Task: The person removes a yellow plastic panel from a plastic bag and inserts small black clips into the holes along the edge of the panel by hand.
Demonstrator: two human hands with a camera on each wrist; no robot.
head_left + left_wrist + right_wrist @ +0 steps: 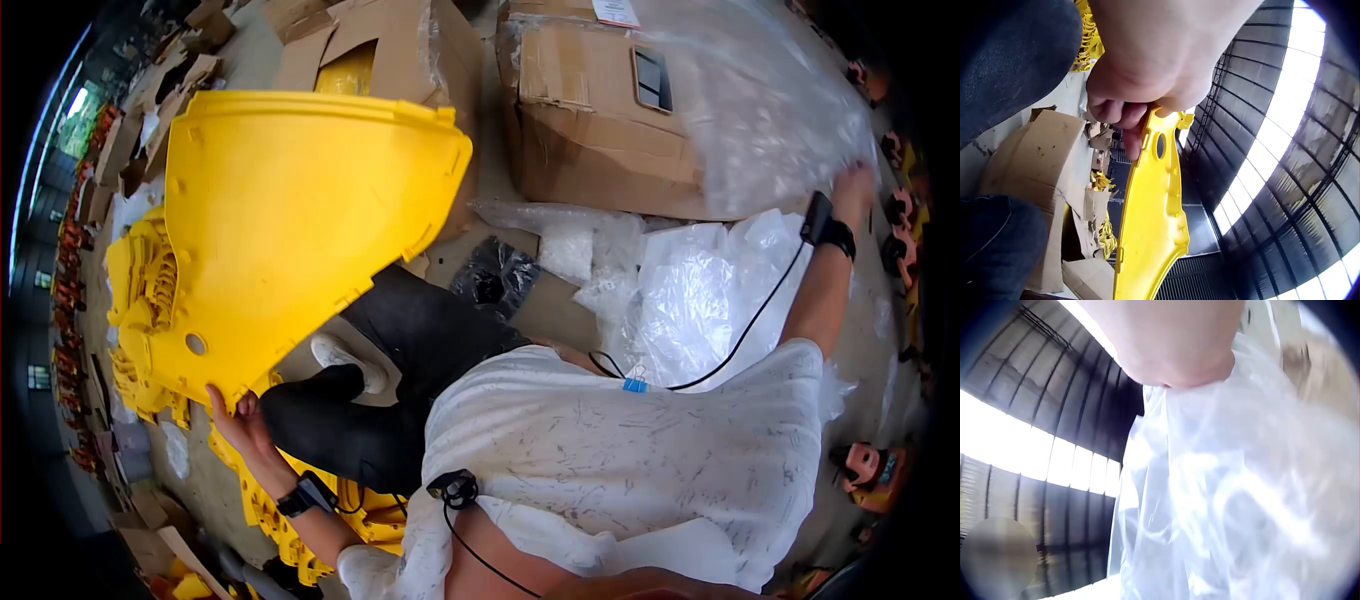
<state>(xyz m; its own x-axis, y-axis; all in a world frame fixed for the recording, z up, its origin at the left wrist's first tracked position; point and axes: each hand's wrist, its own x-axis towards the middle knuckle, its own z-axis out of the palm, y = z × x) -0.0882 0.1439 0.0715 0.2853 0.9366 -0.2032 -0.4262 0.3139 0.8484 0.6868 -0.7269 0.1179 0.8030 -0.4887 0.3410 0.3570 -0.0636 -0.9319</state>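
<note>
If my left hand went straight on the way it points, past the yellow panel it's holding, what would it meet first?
Probably the yellow parts piled beyond the yellow panel, going by the head view, though depth is unclear and your left hand might pass above them.

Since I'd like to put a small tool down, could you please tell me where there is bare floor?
Bare floor shows between the black bag and the white plastic sheeting; another patch lies between the plastic scrap and the yellow stack. It is crowded around the left hand, holding the yellow panel, and on the cardboard box, under a phone and clear film.
</note>
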